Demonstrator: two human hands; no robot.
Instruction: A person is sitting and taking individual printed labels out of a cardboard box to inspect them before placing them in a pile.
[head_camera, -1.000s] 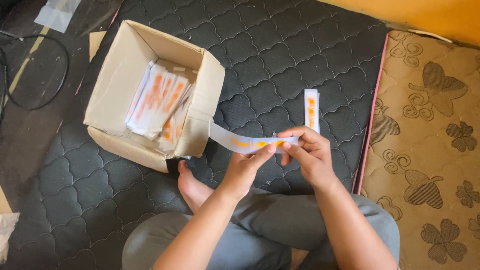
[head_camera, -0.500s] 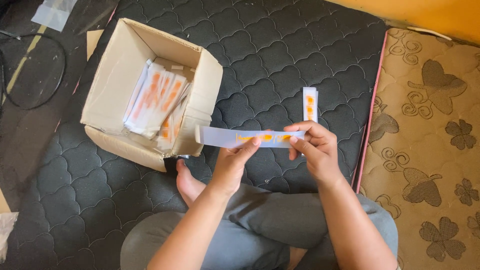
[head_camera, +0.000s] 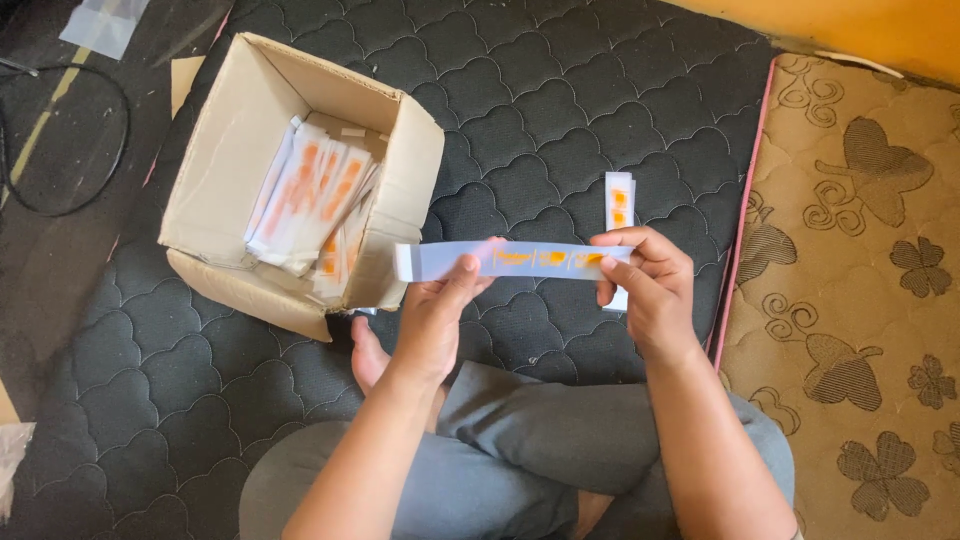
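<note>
A long, narrow clear sleeve (head_camera: 510, 260) with orange printed patches is held level between both hands, above the crossed legs. The left hand (head_camera: 435, 320) is closed in a pinch on the sleeve near its middle, thumb on the upper face and fingers beneath. The right hand (head_camera: 650, 285) is closed around the sleeve's right end, with the fingers curled over the top edge. The sleeve's pale left end juts free beyond the left hand, toward the cardboard box (head_camera: 230, 180).

Just behind the right hand, a second sleeve (head_camera: 619, 200) of the same kind is laid lengthwise on the dark quilted mattress (head_camera: 560, 90), partly hidden by the fingers. The open box is set on the mattress toward its left edge, and a stack of similar sleeves (head_camera: 310, 200) is seen packed inside it, leaning against the right wall. A bare foot (head_camera: 367, 350) is tucked just below the box's near corner. Grey trousers (head_camera: 540, 440) cover the legs. Along the mattress's right edge a brown patterned mat (head_camera: 850, 300) is spread. Beyond the left edge, a black cable (head_camera: 60, 140) is looped on the dark floor.
</note>
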